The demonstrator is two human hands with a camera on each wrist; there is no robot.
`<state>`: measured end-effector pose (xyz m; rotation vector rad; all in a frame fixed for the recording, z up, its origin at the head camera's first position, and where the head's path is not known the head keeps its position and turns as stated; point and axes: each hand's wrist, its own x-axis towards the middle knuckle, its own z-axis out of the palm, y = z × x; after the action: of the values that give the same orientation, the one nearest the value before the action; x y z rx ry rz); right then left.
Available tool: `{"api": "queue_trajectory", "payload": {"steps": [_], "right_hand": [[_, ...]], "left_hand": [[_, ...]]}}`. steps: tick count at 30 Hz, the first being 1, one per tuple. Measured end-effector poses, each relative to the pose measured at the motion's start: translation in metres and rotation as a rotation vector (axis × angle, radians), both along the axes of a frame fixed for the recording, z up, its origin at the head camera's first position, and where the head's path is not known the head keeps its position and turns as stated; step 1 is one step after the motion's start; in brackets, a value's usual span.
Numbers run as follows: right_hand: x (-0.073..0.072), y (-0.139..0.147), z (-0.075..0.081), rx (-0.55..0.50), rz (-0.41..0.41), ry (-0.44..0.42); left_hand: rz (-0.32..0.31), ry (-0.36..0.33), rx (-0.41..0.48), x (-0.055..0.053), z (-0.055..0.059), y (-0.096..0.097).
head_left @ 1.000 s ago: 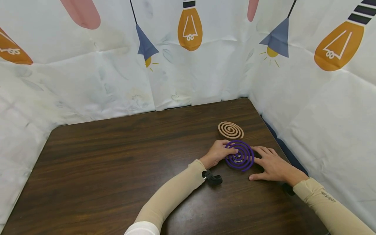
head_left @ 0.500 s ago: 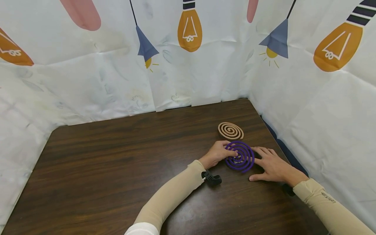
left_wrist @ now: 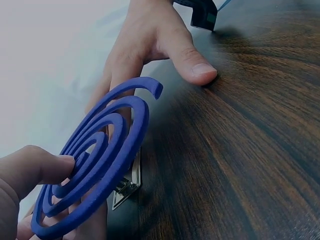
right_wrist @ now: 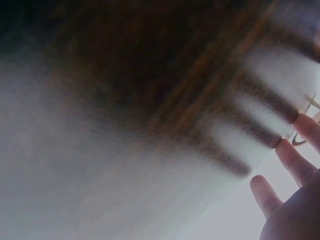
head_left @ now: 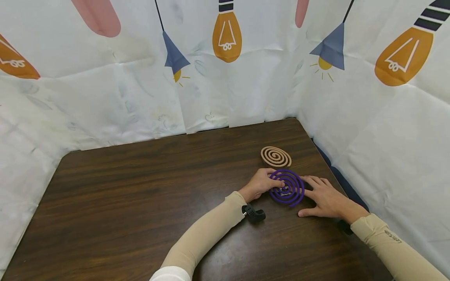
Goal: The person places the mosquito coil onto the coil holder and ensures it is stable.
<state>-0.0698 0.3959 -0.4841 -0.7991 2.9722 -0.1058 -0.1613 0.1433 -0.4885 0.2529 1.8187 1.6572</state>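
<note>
My left hand [head_left: 260,184] holds a purple mosquito coil [left_wrist: 131,150] tilted above the table, thumb near its centre and the other fingers behind it. Beneath the coil a small metal stand [left_wrist: 129,186] lies on the table, partly hidden. Palm down and fingers spread, my right hand [head_left: 327,199] rests on the table just right of the coil. Its index finger runs behind the coil, and I cannot tell whether it touches the stand. In the right wrist view, fingertips of the right hand [right_wrist: 295,200] meet the tabletop. A tan coil [head_left: 275,156] lies flat beyond the purple one.
The dark wood-grain table [head_left: 140,203] extends far to the left. Its right edge runs close beside my right hand. White printed cloth [head_left: 140,97] hangs along the back and both sides.
Both hands stay almost where they were. The purple coil shifts only very slightly over the stand.
</note>
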Motion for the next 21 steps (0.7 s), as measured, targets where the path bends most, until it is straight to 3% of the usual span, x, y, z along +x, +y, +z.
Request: {"api": "queue_trajectory", "payload": {"steps": [9,21], "right_hand": [[-0.0004,0.0002,-0.0005,-0.002,-0.005,-0.005],[-0.0003,0.0001,-0.0011,-0.004,-0.005,-0.007]], "left_hand": [[0.004,-0.021,0.010,-0.0012,0.0020,0.0010],[-0.002,0.006,-0.049,-0.0017,0.0051,0.0022]]}}
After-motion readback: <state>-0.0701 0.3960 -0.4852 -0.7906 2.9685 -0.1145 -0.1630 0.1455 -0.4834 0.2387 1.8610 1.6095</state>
